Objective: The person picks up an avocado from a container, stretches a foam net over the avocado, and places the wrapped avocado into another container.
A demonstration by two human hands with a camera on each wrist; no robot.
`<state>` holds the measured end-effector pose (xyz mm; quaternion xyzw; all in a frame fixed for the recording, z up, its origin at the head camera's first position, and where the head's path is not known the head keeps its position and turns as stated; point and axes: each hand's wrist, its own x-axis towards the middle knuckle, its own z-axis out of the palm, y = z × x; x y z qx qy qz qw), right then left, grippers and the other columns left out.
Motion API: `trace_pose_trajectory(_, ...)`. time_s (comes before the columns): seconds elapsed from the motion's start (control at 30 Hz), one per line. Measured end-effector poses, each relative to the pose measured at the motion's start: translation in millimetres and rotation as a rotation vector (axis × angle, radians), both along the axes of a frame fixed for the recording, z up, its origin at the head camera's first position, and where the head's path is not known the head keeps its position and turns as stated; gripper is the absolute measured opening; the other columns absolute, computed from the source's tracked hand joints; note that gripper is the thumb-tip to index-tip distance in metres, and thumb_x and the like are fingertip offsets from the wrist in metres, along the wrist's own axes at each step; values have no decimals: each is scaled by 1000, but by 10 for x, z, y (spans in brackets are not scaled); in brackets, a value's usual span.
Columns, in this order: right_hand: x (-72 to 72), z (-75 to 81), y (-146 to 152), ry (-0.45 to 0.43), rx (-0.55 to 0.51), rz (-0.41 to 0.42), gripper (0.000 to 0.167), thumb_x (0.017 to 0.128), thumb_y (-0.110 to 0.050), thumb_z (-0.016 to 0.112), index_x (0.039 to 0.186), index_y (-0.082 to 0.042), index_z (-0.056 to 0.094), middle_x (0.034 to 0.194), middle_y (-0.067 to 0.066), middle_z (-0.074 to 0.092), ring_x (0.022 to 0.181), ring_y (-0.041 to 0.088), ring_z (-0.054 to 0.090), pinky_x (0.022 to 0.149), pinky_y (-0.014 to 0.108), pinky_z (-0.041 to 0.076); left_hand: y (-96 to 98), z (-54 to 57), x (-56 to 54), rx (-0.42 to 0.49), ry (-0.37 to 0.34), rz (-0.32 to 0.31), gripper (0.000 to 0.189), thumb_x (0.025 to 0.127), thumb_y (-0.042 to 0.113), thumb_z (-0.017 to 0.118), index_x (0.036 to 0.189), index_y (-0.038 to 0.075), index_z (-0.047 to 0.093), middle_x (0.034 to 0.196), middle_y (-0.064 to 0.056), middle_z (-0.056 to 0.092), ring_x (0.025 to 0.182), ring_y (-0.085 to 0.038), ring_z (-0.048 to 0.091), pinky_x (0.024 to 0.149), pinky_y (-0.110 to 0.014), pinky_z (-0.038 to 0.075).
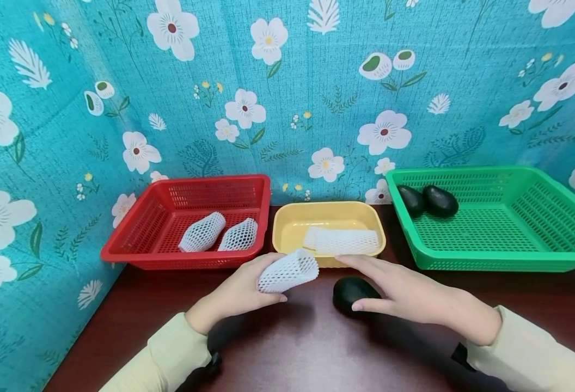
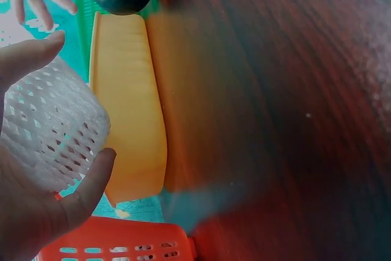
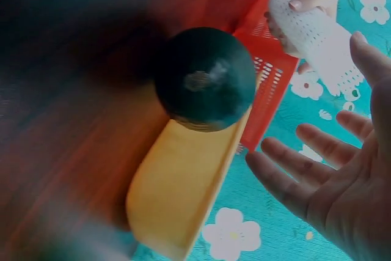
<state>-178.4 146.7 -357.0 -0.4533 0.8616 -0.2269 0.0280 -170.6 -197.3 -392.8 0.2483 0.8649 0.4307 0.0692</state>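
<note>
My left hand (image 1: 240, 286) grips a white foam net sleeve (image 1: 289, 270), its thumb on the near side and its fingers behind. The sleeve's open mouth points right, and it also shows in the left wrist view, with the thumb and a finger around it. Over a dark avocado (image 1: 351, 291) on the table, my right hand (image 1: 410, 288) is spread with loose, nearly straight fingers. In the right wrist view a gap shows between those fingers (image 3: 293, 178) and the avocado (image 3: 204, 80). Part of the avocado is hidden by the hand in the head view.
At the back left stands a red basket (image 1: 184, 261) with two sleeved, rounded items (image 1: 203, 232). A yellow tray (image 1: 287, 218) holding flat foam sleeves (image 1: 348, 241) sits in the middle. Two avocados (image 1: 439, 201) lie in the green basket (image 1: 488, 228) at the right. Floral cloth (image 1: 287, 136) hangs behind.
</note>
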Motion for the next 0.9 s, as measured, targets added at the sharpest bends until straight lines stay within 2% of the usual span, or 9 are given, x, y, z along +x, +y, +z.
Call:
trace_pose_trajectory(0.13, 3, -64, 36, -28, 24, -17, 79, 94, -40, 76, 159, -18, 36, 154, 1, 48, 134, 22, 52, 104, 50, 47, -10, -23, 8, -1, -4, 6, 79, 77, 15, 90, 145, 22, 50, 135, 13, 57, 118, -9, 56, 99, -38, 51)
trace_pose_trajectory(0.4, -57, -232, 84, -10, 54, -97, 84, 86, -46, 82, 152, -12, 45, 146, 8, 54, 125, 26, 58, 98, 51, 52, -15, -71, 8, -28, 14, 34, 79, 76, 17, 91, 145, 22, 50, 134, 13, 56, 118, -8, 54, 98, -37, 52)
trace_pose_trajectory(0.7, -93, -439, 71, -12, 28, -70, 83, 79, -34, 90, 147, -8, 50, 132, 6, 60, 105, 17, 64, 87, 42, 57, -61, -133, 28, -61, 23, 43, 76, 77, 18, 90, 142, 22, 52, 132, 10, 58, 116, -10, 56, 99, -39, 52)
trace_pose_trajectory(0.9, -83, -491, 65, 3, 18, -66, 81, 76, -30, 93, 144, -9, 54, 128, 5, 61, 105, 19, 64, 86, 41, 57, -96, -189, 53, -91, 46, 47, 75, 77, 19, 91, 142, 20, 53, 132, 8, 59, 114, -11, 57, 99, -40, 51)
